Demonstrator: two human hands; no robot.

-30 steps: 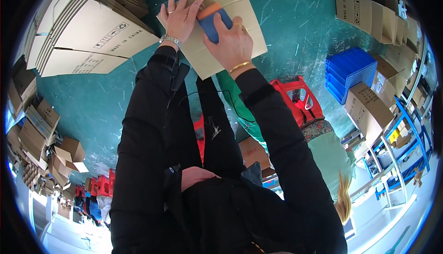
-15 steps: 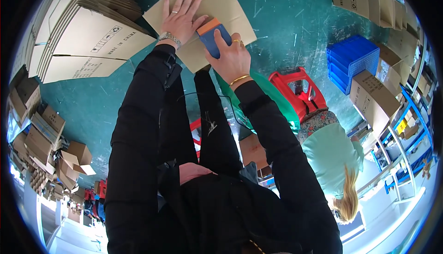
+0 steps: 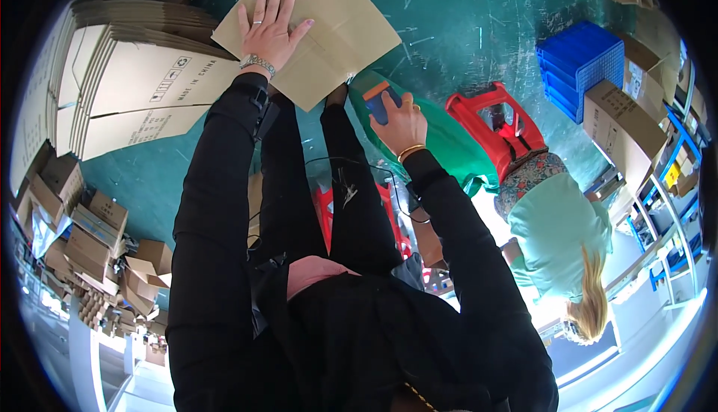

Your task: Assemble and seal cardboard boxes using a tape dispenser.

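Observation:
My left hand [image 3: 269, 40] lies flat with spread fingers on the left part of a flat brown cardboard sheet [image 3: 340, 34]. A ring and a metal wristwatch show on it. My right hand [image 3: 404, 126] grips a blue block-shaped hand tool [image 3: 376, 103] with an orange end; its exact kind does not show. The tool is off the sheet, past its lower right edge. Behind the tool and right hand spreads a green plastic bag [image 3: 456, 143].
Folded cartons [image 3: 161, 75] are stacked at the left. To the right stand a red stool [image 3: 482, 102], blue crates [image 3: 576, 57] and a carton [image 3: 624, 124]. A person in a light green top [image 3: 557, 221] sits nearby. Opened boxes [image 3: 97, 247] lie at lower left.
My right hand has lifted the tool off the cardboard and moved right and nearer to me. My left hand stays flat on the sheet, and the whole view has shifted slightly.

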